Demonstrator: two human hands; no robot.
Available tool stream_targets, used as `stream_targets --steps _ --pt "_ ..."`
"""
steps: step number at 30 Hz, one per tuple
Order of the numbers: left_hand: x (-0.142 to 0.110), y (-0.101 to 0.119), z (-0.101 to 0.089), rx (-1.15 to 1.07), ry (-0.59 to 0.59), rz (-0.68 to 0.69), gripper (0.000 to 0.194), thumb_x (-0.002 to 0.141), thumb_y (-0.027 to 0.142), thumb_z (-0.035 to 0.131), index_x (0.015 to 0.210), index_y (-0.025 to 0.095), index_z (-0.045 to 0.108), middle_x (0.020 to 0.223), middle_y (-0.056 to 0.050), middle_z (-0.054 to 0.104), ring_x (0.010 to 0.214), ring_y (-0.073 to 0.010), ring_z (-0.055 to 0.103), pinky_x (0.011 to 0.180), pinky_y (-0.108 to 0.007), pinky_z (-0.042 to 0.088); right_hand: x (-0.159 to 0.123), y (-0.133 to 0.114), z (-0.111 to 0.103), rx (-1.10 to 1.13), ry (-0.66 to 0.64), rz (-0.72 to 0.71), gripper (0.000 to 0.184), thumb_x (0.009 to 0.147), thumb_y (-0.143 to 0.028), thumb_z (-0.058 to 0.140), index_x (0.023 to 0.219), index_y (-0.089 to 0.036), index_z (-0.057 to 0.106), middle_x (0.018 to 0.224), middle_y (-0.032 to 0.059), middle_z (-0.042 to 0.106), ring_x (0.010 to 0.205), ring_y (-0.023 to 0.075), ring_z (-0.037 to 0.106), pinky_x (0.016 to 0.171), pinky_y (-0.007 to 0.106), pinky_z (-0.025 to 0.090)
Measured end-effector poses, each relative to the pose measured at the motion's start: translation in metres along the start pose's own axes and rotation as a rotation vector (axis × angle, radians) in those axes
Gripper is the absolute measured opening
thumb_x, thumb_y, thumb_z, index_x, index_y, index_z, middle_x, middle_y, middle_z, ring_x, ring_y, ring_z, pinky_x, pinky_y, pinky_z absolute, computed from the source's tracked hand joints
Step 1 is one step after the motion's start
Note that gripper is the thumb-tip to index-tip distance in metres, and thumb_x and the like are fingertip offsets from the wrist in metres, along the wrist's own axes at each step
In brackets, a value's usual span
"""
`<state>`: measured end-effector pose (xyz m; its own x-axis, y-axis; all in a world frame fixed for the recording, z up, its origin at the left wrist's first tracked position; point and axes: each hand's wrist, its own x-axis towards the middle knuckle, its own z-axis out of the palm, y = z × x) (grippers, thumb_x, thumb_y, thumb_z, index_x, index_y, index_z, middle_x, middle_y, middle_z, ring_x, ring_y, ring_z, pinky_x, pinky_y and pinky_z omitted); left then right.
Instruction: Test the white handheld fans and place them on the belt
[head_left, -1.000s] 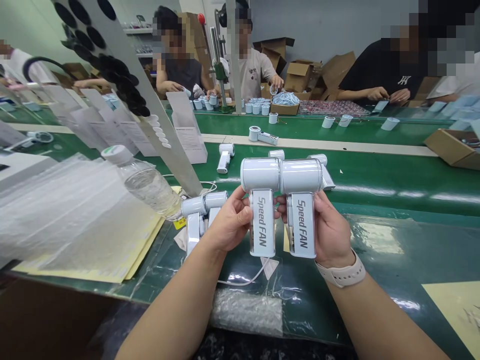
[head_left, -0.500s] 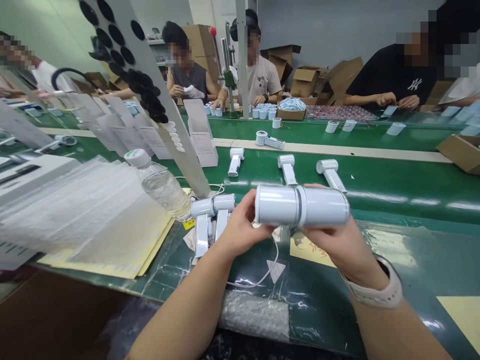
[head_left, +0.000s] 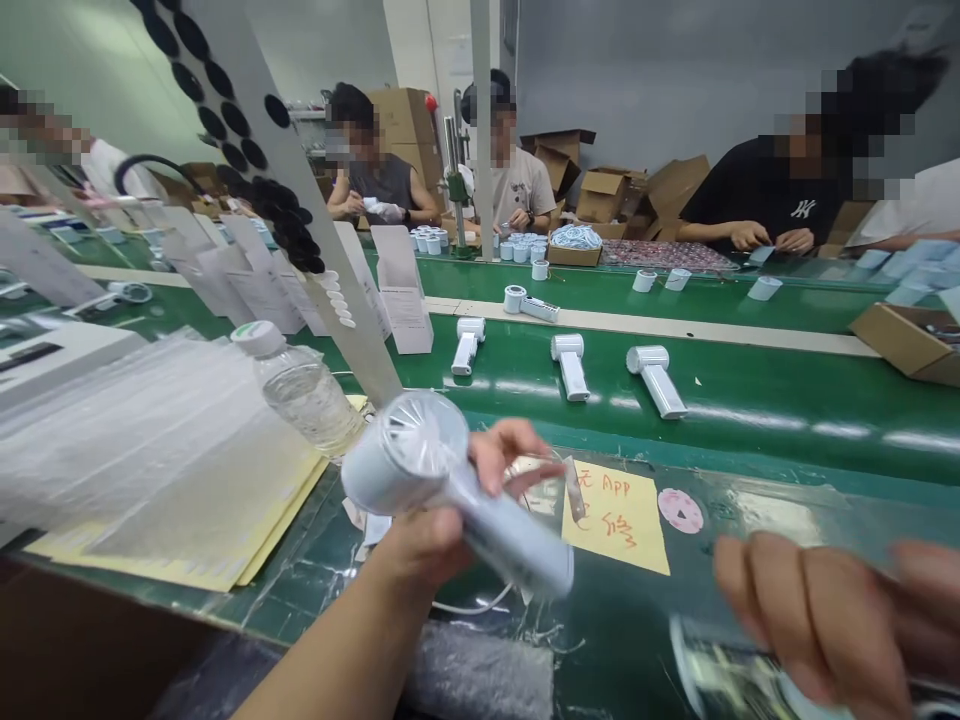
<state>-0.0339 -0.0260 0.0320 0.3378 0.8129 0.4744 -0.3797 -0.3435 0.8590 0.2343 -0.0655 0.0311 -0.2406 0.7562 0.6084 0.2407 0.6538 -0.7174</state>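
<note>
My left hand (head_left: 431, 540) is wrapped round the handle of a pale blue handheld fan (head_left: 420, 440). The fan is tilted, its round vented head up at the left and its handle pointing down to the right. At the lower right, my right hand (head_left: 832, 620) is blurred, its fingers curled over a second handheld fan (head_left: 712, 665), of which only a pale rim and dark inside show. Beyond my left hand lies a yellow note (head_left: 622, 520) with red writing. A small grey strip (head_left: 575, 490) beside my left fingertips is too blurred to name.
Several handheld fans (head_left: 574, 370) lie on the green belt ahead. To the left stand a water bottle (head_left: 304, 395), plastic sleeves (head_left: 180, 440) and a slanted post (head_left: 330, 250) with black discs. Co-workers sit across the belt. An open carton (head_left: 907, 340) is at right.
The two fans held side by side have come apart. My left hand moved left and turned its fan so the vented end shows; my right hand moved down and right.
</note>
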Motion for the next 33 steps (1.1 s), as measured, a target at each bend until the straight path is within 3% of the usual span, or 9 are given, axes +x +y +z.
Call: stream_targets --steps 3,6,8,11,15,19,23,31,33 --pt "0.002 0.0 0.002 0.044 0.159 -0.063 0.031 0.072 0.047 0.08 0.084 0.025 0.064 0.141 -0.005 0.051 0.142 -0.0333 0.036 0.11 -0.054 0.041 0.008 -0.005 0.013 0.192 0.096 0.032 0.019 0.091 -0.042 0.063 0.111 -0.041 0.064 0.084 0.0026 0.066 0.074 0.025 0.064 0.062 0.039 0.058" --pt "0.002 -0.004 0.004 0.073 0.171 -0.023 0.033 0.071 0.044 0.081 0.096 0.028 0.065 0.145 -0.002 0.049 0.146 -0.0336 0.031 0.115 -0.055 0.036 0.012 -0.01 0.025 0.29 0.198 0.063 0.014 0.091 -0.04 0.064 0.105 -0.037 0.067 0.094 0.0045 0.064 0.095 0.0282 0.063 0.088 0.048 0.056" --pt "0.002 -0.008 0.003 0.159 0.153 0.037 0.026 0.074 0.038 0.08 0.094 0.029 0.066 0.137 -0.002 0.056 0.141 -0.0311 0.039 0.116 -0.051 0.036 0.011 -0.009 0.03 0.281 0.212 0.089 0.021 0.087 -0.042 0.07 0.107 -0.036 0.068 0.107 0.0053 0.063 0.109 0.0299 0.059 0.1 0.052 0.05" --pt "0.0 -0.019 -0.002 0.375 0.014 0.095 0.025 0.073 0.03 0.082 0.094 0.028 0.068 0.111 -0.004 0.067 0.115 -0.0246 0.06 0.102 -0.04 0.047 0.009 0.001 0.034 0.194 0.127 0.173 0.025 0.083 -0.043 0.076 0.106 -0.036 0.073 0.11 0.0056 0.062 0.111 0.0297 0.06 0.096 0.047 0.052" --pt "-0.002 -0.032 -0.003 0.476 -0.107 0.102 0.021 0.083 0.034 0.073 0.1 0.025 0.064 0.097 -0.005 0.067 0.09 -0.0188 0.063 0.085 -0.034 0.051 0.008 0.014 0.036 0.125 0.005 0.255 0.023 0.091 -0.033 0.069 0.114 -0.038 0.073 0.099 0.0041 0.066 0.106 0.0252 0.064 0.091 0.039 0.054" --pt "-0.003 -0.029 0.001 0.569 -0.211 0.179 0.01 0.089 0.03 0.065 0.098 0.027 0.069 0.109 -0.006 0.067 0.103 -0.0202 0.062 0.093 -0.035 0.048 0.008 0.013 0.035 0.073 -0.109 0.117 0.035 0.096 -0.032 0.061 0.13 -0.039 0.064 0.104 0.0042 0.069 0.106 0.0245 0.064 0.092 0.04 0.054" --pt "-0.003 -0.026 -0.002 0.568 -0.185 0.134 0.015 0.088 0.033 0.067 0.101 0.029 0.072 0.115 -0.007 0.067 0.106 -0.0219 0.064 0.095 -0.037 0.05 0.006 0.008 0.038 0.012 -0.181 0.028 0.044 0.097 -0.031 0.058 0.14 -0.037 0.052 0.108 0.0057 0.069 0.115 0.0274 0.061 0.095 0.045 0.052" --pt "0.0 -0.027 -0.004 0.545 -0.195 0.087 0.018 0.087 0.039 0.066 0.098 0.026 0.071 0.113 -0.008 0.068 0.103 -0.0223 0.064 0.095 -0.038 0.049 0.006 0.006 0.041 0.038 -0.234 0.085 0.049 0.092 -0.028 0.063 0.139 -0.035 0.052 0.109 0.0043 0.07 0.103 0.0248 0.066 0.092 0.04 0.055" --pt "0.0 -0.025 -0.003 0.516 -0.206 0.065 0.022 0.084 0.04 0.069 0.099 0.025 0.069 0.108 -0.008 0.069 0.1 -0.0228 0.064 0.092 -0.037 0.05 0.003 0.006 0.04 0.076 -0.233 0.123 0.057 0.087 -0.03 0.07 0.141 -0.035 0.051 0.11 0.0039 0.072 0.101 0.0258 0.068 0.09 0.04 0.057"
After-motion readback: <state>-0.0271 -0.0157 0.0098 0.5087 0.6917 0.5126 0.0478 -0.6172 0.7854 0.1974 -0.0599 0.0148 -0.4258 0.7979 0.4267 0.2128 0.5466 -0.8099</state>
